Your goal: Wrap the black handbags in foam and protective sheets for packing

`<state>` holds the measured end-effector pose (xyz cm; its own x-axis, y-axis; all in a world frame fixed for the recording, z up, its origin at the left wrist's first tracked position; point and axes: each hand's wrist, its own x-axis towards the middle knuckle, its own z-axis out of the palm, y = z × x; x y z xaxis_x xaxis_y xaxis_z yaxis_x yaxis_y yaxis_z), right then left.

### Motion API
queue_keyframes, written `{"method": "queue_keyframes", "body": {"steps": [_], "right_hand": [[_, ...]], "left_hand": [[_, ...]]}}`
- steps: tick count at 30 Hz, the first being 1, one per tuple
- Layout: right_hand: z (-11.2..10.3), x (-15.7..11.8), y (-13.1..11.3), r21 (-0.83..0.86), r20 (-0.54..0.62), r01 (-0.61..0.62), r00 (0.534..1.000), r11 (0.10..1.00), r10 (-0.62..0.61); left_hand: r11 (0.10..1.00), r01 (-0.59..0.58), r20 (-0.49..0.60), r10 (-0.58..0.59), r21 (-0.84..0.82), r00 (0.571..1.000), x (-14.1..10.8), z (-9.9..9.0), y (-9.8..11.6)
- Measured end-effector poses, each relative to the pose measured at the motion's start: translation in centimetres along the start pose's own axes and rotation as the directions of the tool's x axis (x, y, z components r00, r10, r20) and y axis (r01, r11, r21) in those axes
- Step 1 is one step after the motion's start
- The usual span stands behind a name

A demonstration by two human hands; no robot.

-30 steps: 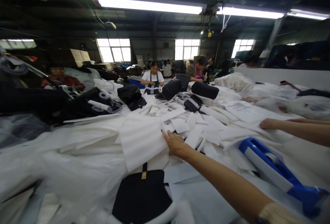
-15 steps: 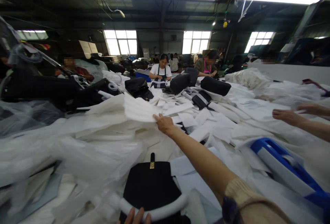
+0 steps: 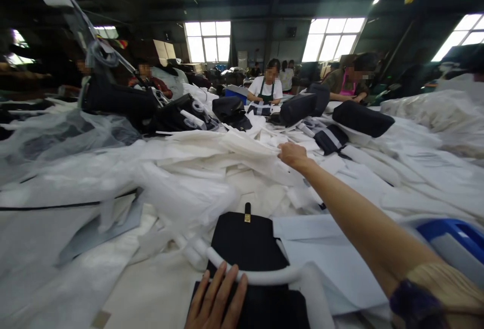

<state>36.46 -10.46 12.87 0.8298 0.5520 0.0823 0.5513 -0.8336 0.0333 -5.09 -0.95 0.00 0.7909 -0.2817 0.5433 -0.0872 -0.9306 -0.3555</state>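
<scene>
My left hand (image 3: 217, 298) lies with spread fingers on a black bag (image 3: 245, 240) at the bottom centre, touching a white foam tube (image 3: 264, 276) that curves across it. The bag's flap lies folded out, with a short strap and a gold-coloured clasp (image 3: 247, 216) at its far end. My right hand (image 3: 293, 156) reaches far forward over the heap. Its fingers are closed at the edge of a white foam sheet (image 3: 251, 145); the fingertips are partly hidden.
White foam sheets and clear plastic cover the table. A blue-and-white tape dispenser (image 3: 454, 243) stands at the right. Black bags (image 3: 363, 117) lie along the far side, where a person in a dark apron (image 3: 266, 87) and others work. A pole (image 3: 109, 51) rises at the left.
The view has turned left and tilted down. The foam sheet at my right hand was raised and now lies lower. More of my left hand shows. Another person's hands at the right have left the view.
</scene>
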Motion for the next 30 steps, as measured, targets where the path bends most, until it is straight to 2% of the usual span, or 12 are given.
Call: {"method": "queue_keyframes", "body": {"steps": [4, 6, 8, 10, 12, 15, 17, 20, 22, 25, 28, 30], "right_hand": [[0.1, -2.7, -1.6, -0.003, -0.103, 0.097, 0.99, 0.995, -0.097], [0.8, -4.8, -3.2, 0.019, -0.153, 0.279, 0.95, 0.96, -0.273], [2.2, -6.7, -4.6, 0.088, -0.073, 0.469, 0.883, 0.879, -0.464], [4.0, -7.8, -5.5, 0.163, 0.079, 0.518, 0.842, 0.84, -0.534], [5.5, -7.8, -5.4, 0.158, 0.194, 0.422, 0.873, 0.893, -0.447], [5.9, -5.6, -3.7, 0.091, 0.226, 0.234, 0.942, 0.968, -0.249], [4.8, -3.3, -2.2, 0.078, 0.195, 0.163, 0.965, 0.983, -0.176], [2.3, 0.0, -0.4, 0.141, 0.17, 0.149, 0.97, 0.979, -0.172], [0.9, 1.1, 0.4, 0.211, 0.196, 0.136, 0.964, 0.968, -0.178], [-0.3, 0.6, 2.2, 0.342, 0.273, 0.105, 0.94, 0.934, -0.205], [-0.7, -2.1, 5.6, 0.554, 0.317, 0.062, 0.906, 0.83, -0.28], [-0.6, -4.6, 8.6, 0.596, 0.347, -0.025, 0.91, 0.802, -0.229]], "left_hand": [[1.0, 0.009, -0.027, -0.009, -0.008, 1.0, 0.7, -0.6, 0.2], [1.0, 0.015, -0.032, -0.015, -0.009, 0.999, 0.8, -0.6, 0.1], [1.0, 0.022, -0.027, -0.022, -0.014, 0.999, 0.6, -0.4, 0.1], [1.0, 0.024, -0.004, -0.024, -0.016, 1.0, 0.3, -0.2, 0.1], [1.0, 0.024, 0.025, -0.023, -0.015, 0.999, 0.0, -0.1, 0.2], [0.999, 0.035, 0.047, -0.035, -0.019, 0.998, -0.3, 0.0, 0.3], [0.998, 0.048, 0.055, -0.046, -0.036, 0.997, -0.2, -0.1, 0.3], [0.997, 0.052, 0.061, -0.048, -0.062, 0.997, -0.1, -0.3, 0.3], [0.997, 0.04, 0.062, -0.036, -0.066, 0.997, -0.1, -0.2, 0.2], [0.997, 0.038, 0.084, -0.032, -0.068, 0.996, -0.4, 0.1, 0.2], [0.995, 0.054, 0.085, -0.046, -0.089, 0.995, -0.8, 0.4, 0.3], [0.991, 0.061, 0.07, -0.053, -0.116, 0.996, -1.0, 0.7, 0.3]]}}
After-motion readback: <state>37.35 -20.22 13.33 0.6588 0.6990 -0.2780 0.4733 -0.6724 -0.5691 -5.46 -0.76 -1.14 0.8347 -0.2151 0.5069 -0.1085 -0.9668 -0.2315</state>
